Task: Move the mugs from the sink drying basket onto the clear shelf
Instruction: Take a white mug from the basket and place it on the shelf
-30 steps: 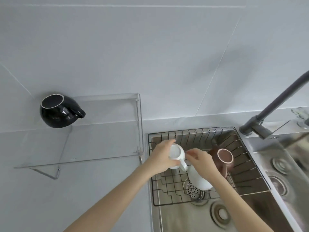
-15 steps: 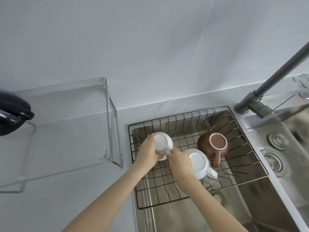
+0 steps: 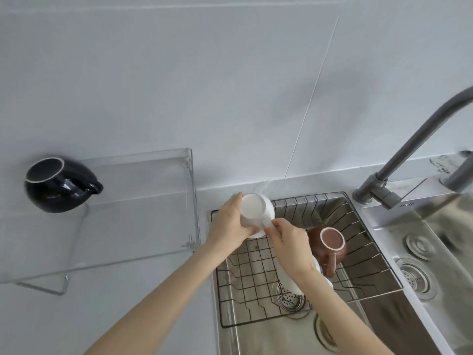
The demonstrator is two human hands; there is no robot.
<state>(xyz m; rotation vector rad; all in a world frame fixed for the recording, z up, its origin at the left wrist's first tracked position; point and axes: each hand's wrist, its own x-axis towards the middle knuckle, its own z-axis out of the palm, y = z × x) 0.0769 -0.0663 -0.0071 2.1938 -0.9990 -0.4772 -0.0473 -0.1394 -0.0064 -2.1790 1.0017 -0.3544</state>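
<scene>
Mugs first: the small white ceramic mug is up off the black wire drying basket, over its far-left corner, mouth tipped toward us. Our left hand wraps its body, fingers curled round the left side; our right hand pinches its handle, at 5 o'clock on the mug, with thumb and fingertips pressed together. We judge the left hand nearer the goal, so the carry falls to it.

Under the right forearm, a second white mug lies in the basket, mostly hidden. At 3 o'clock from the held mug sits a brown glazed mug, mouth up, handle toward us, just beside the right hand.

Farther out at 9 o'clock stands the clear acrylic shelf; its raised right wall is between mug and landing spot, so we must lift over it. A round black glazed mug occupies the shelf's far-left end, well apart. A grey faucet rises at 2 o'clock, out of the way.
</scene>
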